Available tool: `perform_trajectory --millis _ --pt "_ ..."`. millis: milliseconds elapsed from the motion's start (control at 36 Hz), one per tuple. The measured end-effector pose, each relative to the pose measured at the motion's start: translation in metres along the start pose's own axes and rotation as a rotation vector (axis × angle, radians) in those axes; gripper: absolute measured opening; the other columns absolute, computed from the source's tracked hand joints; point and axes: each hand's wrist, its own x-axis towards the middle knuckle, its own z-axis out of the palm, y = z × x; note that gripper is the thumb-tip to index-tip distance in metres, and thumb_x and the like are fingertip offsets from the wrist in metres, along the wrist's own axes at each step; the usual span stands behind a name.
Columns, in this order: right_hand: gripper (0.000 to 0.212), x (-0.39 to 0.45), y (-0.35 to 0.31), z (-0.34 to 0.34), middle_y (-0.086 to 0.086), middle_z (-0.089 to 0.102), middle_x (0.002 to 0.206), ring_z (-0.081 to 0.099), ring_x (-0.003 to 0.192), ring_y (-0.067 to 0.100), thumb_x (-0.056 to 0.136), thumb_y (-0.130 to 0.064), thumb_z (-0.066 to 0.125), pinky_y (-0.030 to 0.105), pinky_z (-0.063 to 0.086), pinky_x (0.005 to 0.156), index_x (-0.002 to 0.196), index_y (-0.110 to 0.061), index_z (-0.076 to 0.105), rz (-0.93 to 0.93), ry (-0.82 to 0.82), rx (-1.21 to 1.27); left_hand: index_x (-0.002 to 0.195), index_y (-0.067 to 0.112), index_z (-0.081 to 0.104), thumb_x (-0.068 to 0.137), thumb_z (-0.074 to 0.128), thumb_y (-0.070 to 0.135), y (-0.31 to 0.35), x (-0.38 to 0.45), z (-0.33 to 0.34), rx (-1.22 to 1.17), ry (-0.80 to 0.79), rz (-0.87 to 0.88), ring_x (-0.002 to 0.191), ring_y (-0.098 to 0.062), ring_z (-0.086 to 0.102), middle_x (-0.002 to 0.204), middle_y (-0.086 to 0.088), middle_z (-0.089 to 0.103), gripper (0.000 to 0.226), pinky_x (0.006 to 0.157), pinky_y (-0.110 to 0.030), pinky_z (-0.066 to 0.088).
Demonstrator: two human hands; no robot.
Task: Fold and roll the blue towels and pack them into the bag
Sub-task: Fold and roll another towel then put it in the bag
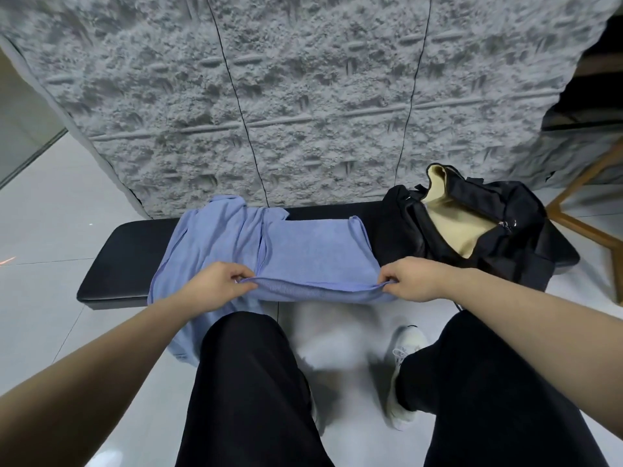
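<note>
A folded blue towel (313, 254) lies flat across the black bench (124, 257). My left hand (219, 284) pinches its near left corner and my right hand (413, 279) pinches its near right corner, with the near edge lifted slightly. A second blue towel (205, 244) lies crumpled to the left, partly under the first, and hangs off the bench's front toward the floor. The black bag (505, 237) stands open on the bench's right end, showing a beige lining.
A grey textured wall panel (286, 96) rises right behind the bench. My legs in black trousers (249, 382) and a white shoe (404, 365) are on the pale tiled floor in front. A wooden frame (586, 210) stands at the far right.
</note>
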Motion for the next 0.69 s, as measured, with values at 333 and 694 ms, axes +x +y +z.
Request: perform_trajectory --millis 333,694 --pt "0.014 0.038 0.0 0.008 0.0 0.061 0.077 0.055 0.073 0.017 0.089 -0.021 0.056 0.027 0.041 0.06 0.083 -0.009 0.061 0.206 0.264 0.427 0.092 0.02 0.068 0.093 0.066 0.017 0.002 0.028 0.012 -0.209 0.15 -0.076 0.071 0.004 0.057 0.085 0.008 0.067 0.004 0.063 -0.007 0.041" --pt "0.023 0.103 -0.003 -0.009 -0.003 0.039 0.066 0.035 0.061 0.013 0.091 -0.023 0.054 0.031 0.029 0.057 0.074 -0.017 0.039 0.314 0.62 0.933 0.09 0.024 0.057 0.1 0.054 0.031 0.005 0.109 0.024 -0.612 0.36 -0.205 0.077 -0.02 0.053 0.088 -0.009 0.059 0.012 0.067 -0.035 0.043"
